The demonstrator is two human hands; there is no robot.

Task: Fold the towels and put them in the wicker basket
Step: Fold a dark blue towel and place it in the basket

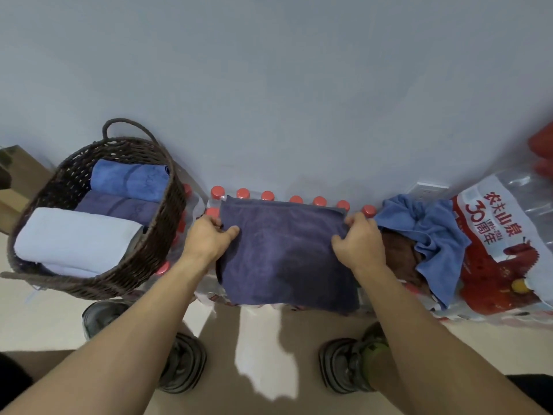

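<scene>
Currently both hands, left (pixel 209 238) and right (pixel 357 242), pinch the dark towel's (pixel 284 256) side edges; basket (pixel 161 235) lies nearer the left.

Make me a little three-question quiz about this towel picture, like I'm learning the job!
1. True or false: the basket already holds three folded towels.
2. Which towel do the left hand and the right hand grip? A) the dark purple towel B) the blue towel crumpled on the right C) the white towel
3. Fill in: the purple towel lies on packs of bottles with ___ caps.

Key: 1 true. 2 A, one hand at each side of its far edge. 3 red.
</scene>
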